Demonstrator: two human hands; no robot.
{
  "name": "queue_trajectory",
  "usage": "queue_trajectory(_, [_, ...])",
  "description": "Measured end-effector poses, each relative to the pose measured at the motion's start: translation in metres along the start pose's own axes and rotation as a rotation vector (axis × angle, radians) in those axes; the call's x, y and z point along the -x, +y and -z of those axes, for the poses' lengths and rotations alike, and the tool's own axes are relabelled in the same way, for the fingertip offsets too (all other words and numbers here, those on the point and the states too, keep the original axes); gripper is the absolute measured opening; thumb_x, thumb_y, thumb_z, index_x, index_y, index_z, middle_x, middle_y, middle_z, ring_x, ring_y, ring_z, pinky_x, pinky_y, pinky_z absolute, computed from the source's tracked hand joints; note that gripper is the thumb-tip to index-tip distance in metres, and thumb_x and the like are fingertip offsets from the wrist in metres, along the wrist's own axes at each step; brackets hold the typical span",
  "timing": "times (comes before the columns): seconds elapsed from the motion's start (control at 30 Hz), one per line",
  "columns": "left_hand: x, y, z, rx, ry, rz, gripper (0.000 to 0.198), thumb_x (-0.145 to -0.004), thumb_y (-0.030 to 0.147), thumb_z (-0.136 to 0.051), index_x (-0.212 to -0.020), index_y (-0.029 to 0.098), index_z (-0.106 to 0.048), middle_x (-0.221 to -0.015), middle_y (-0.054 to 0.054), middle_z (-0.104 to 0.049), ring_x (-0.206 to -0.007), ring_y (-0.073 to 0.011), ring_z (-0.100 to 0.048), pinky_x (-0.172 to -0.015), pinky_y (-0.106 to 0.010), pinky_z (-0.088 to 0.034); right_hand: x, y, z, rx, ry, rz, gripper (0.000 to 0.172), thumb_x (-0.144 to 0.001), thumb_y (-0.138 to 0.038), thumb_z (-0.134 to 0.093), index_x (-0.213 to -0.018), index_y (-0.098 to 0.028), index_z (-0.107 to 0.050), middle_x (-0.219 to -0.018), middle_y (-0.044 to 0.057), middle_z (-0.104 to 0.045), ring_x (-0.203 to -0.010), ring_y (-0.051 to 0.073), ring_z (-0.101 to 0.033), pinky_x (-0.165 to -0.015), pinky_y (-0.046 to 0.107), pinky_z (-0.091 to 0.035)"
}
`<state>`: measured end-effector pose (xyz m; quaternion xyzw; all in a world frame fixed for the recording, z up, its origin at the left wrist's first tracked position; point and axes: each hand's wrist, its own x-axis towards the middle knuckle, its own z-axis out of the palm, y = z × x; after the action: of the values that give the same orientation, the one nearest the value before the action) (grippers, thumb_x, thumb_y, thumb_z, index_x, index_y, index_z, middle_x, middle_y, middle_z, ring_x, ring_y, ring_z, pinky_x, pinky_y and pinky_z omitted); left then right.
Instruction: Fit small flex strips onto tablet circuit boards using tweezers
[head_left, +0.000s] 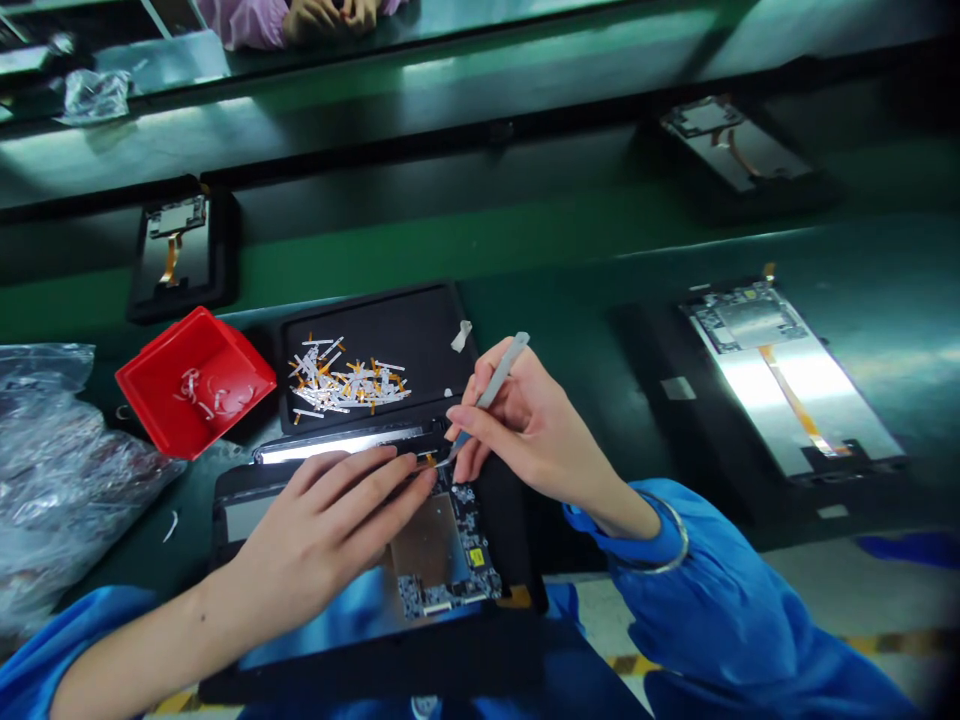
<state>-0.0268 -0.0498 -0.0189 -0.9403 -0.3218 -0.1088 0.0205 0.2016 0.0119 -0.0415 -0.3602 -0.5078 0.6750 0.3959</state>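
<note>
Head view: right fingers (469, 420) pinching tweezers (499, 372), left fingers (360, 480) spread on a circuit board (450, 570). Red bin (225, 400) of white scraps (214, 395) just beside black tray (420, 330) of strips (349, 380).

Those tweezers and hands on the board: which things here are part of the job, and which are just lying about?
Part of the job: left hand, right hand, tweezers, circuit board.

Just lying about: red box, plastic bag, far board.

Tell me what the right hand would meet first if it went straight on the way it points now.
Its tweezers, held in the right hand, would probably meet the left hand's fingers first, beside a small orange strip at the edge of the circuit board. Depth is hard to judge from this view.
</note>
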Motion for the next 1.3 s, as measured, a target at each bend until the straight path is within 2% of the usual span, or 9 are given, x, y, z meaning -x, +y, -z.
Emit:
queue_trajectory(0.13, [-0.001, 0.001, 0.000, -0.121, -0.036, -0.068, 0.042, -0.096, 0.008, -0.038, -0.130, 0.016, -0.060, -0.125, -0.009, -0.067, -0.116, -0.0247, -0.057, -0.092, -0.036, -0.041, 0.002, 0.000, -0.007, 0.018, 0.053, 0.023, 0.034, -0.085, -0.037, -0.069, -0.089, -0.026, -0.037, -0.069, -0.008, -0.062, -0.045, 0.014, -0.067, -0.040, 0.024, -0.056])
queue_trajectory(0.23, [-0.003, -0.001, 0.004, -0.158, -0.057, -0.094, 0.042, -0.096, 0.007, -0.035, -0.130, 0.015, -0.060, -0.124, -0.008, -0.068, -0.115, -0.0245, -0.057, -0.091, -0.037, -0.041, 0.010, -0.004, -0.008, 0.022, 0.198, 0.177, 0.029, -0.086, -0.032, -0.070, -0.088, -0.026, -0.041, -0.066, -0.008, -0.062, -0.047, 0.014, -0.066, -0.044, 0.027, -0.058])
queue_trajectory(0.33, [-0.004, -0.004, 0.013, -0.108, -0.081, -0.084, 0.042, -0.096, 0.009, -0.038, -0.133, 0.015, -0.056, -0.124, -0.009, -0.067, -0.115, -0.0242, -0.058, -0.089, -0.035, -0.043, 0.038, -0.009, 0.000, 0.041, 0.414, 0.411, 0.017, -0.095, -0.029, -0.060, -0.082, -0.027, -0.048, -0.056, -0.007, -0.056, -0.048, 0.014, -0.062, -0.048, 0.030, -0.055])
queue_trajectory(0.4, [-0.006, -0.004, 0.020, -0.056, -0.093, -0.072, 0.041, -0.097, 0.012, -0.039, -0.136, 0.015, -0.053, -0.125, -0.010, -0.066, -0.114, -0.0240, -0.058, -0.087, -0.035, -0.044, 0.068, -0.011, 0.006, 0.086, 0.503, 0.471, 0.026, -0.101, -0.031, -0.048, -0.076, -0.025, -0.053, -0.056, -0.004, -0.053, -0.045, 0.013, -0.056, -0.040, 0.028, -0.047])
queue_trajectory(0.5, [-0.011, 0.007, 0.023, 0.043, -0.054, -0.059, 0.031, -0.100, 0.015, -0.040, -0.127, 0.014, -0.056, -0.122, -0.009, -0.065, -0.110, -0.0222, -0.059, -0.085, -0.034, -0.044, 0.116, -0.005, 0.007, 0.304, 0.493, 0.333, 0.031, -0.101, -0.024, -0.045, -0.074, -0.021, -0.059, -0.070, 0.001, -0.058, -0.044, 0.008, -0.050, -0.035, 0.023, -0.035])
queue_trajectory(0.63, [-0.022, 0.033, 0.010, 0.162, -0.051, -0.086, 0.017, -0.100, 0.024, -0.045, -0.096, 0.015, -0.059, -0.095, -0.006, -0.064, -0.087, -0.0198, -0.059, -0.077, -0.032, -0.044, 0.150, 0.020, -0.014, 0.655, 0.441, 0.152, 0.006, -0.087, -0.022, -0.068, -0.082, -0.020, -0.066, -0.071, 0.001, -0.059, -0.051, 0.010, -0.053, -0.040, 0.022, -0.043])
queue_trajectory(0.83, [-0.037, 0.042, -0.004, 0.169, -0.146, -0.133, 0.018, -0.098, 0.024, -0.048, -0.083, 0.017, -0.054, -0.082, -0.005, -0.056, -0.075, -0.0196, -0.051, -0.070, -0.032, -0.041, 0.149, 0.050, -0.041, 0.675, 0.606, 0.164, 0.009, -0.083, -0.022, -0.073, -0.082, -0.020, -0.065, -0.072, 0.000, -0.058, -0.050, 0.009, -0.051, -0.042, 0.021, -0.048])
queue_trajectory(1.07, [-0.042, 0.038, -0.006, 0.234, -0.153, -0.129, 0.021, -0.097, 0.018, -0.041, -0.079, 0.017, -0.053, -0.078, -0.003, -0.052, -0.069, -0.0177, -0.044, -0.064, -0.031, -0.035, 0.148, 0.052, -0.047, 0.639, 0.623, 0.182, 0.005, -0.085, -0.019, -0.071, -0.088, -0.020, -0.067, -0.074, 0.001, -0.059, -0.055, 0.011, -0.057, -0.047, 0.023, -0.051])
queue_trajectory(1.3, [-0.035, 0.024, 0.001, 0.540, -0.236, -0.044, 0.016, -0.100, 0.019, -0.043, -0.089, 0.017, -0.053, -0.088, -0.003, -0.054, -0.078, -0.0153, -0.048, -0.070, -0.027, -0.039, 0.140, 0.061, -0.048, 0.844, 0.510, 0.511, 0.021, -0.083, -0.006, -0.067, -0.096, -0.023, -0.067, -0.081, 0.003, -0.065, -0.062, 0.013, -0.060, -0.053, 0.027, -0.052])
